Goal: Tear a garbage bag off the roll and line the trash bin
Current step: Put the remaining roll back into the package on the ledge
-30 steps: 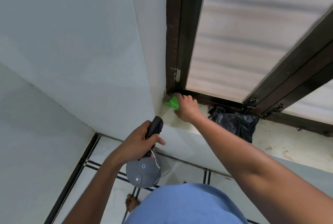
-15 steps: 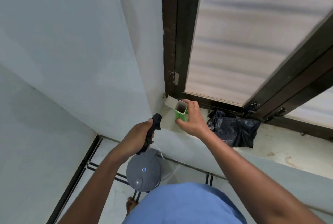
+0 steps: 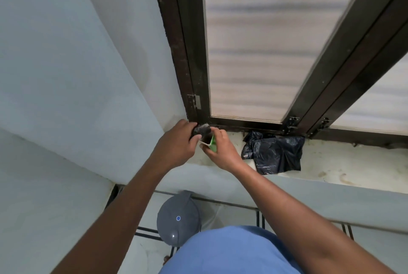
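Observation:
My right hand (image 3: pixel 220 150) grips a small green and white carton (image 3: pixel 211 142) with its open end up, over the left end of the window ledge (image 3: pixel 331 170). My left hand (image 3: pixel 176 144) grips a black roll of garbage bags (image 3: pixel 202 130) that sits at the carton's mouth. Whether the roll is going in or coming out cannot be told. The grey trash bin (image 3: pixel 177 218) with its domed lid stands on the floor below, between my arms.
A crumpled black plastic bag (image 3: pixel 276 152) lies on the ledge just right of my right hand. A dark-framed window (image 3: pixel 254 53) rises behind the ledge. A pale wall (image 3: pixel 66 75) closes the left side. Tiled floor (image 3: pixel 231 212) shows beneath.
My right hand lifted the green carton off the ledge corner. My left hand rose from above the bin with the black roll and brought it to the carton's open end.

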Demonstrator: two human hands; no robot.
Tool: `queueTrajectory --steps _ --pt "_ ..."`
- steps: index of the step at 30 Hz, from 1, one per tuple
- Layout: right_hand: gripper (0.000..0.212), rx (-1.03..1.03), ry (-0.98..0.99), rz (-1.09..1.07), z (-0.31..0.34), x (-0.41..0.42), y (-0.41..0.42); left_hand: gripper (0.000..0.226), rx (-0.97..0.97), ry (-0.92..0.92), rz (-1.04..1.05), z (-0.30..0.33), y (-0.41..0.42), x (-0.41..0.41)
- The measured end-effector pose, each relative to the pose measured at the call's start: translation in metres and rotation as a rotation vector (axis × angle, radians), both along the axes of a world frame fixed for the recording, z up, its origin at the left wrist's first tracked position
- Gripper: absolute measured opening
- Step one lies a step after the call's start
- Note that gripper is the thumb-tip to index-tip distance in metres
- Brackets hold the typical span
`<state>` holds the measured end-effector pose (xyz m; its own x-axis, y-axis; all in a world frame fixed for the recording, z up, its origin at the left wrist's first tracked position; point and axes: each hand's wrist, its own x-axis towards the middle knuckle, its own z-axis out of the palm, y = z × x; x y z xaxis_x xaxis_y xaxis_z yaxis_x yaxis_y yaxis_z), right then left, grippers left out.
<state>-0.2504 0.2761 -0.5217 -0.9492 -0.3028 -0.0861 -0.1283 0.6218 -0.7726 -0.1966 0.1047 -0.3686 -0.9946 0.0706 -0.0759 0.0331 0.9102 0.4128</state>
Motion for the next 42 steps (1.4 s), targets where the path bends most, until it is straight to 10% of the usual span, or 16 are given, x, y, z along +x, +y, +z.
queueTrajectory --steps 8,17,26,31,38,42 --pt "0.064 0.017 -0.035 -0.009 0.004 -0.005 -0.001 0.025 -0.780 0.047 -0.414 -0.002 0.031 -0.049" --pt "0.069 -0.012 -0.059 -0.077 0.004 -0.009 -0.001 0.025 -0.932 0.282 -0.505 0.022 0.031 -0.076" --pt "0.059 -0.138 -0.013 -0.276 0.003 -0.008 -0.001 0.023 -0.049 0.047 -0.096 -0.023 0.012 -0.071" --pt "0.065 -0.192 -0.080 -0.321 0.004 -0.008 -0.001 0.029 0.116 -0.095 -0.115 -0.064 0.017 -0.059" --pt "0.076 -0.340 -0.226 -0.462 0.005 -0.007 -0.001 0.026 0.960 -0.466 0.588 -0.079 0.024 -0.049" --pt "0.052 -0.633 -0.322 -0.539 0.021 -0.001 -0.002 0.016 1.147 -0.292 0.677 -0.085 0.021 -0.053"
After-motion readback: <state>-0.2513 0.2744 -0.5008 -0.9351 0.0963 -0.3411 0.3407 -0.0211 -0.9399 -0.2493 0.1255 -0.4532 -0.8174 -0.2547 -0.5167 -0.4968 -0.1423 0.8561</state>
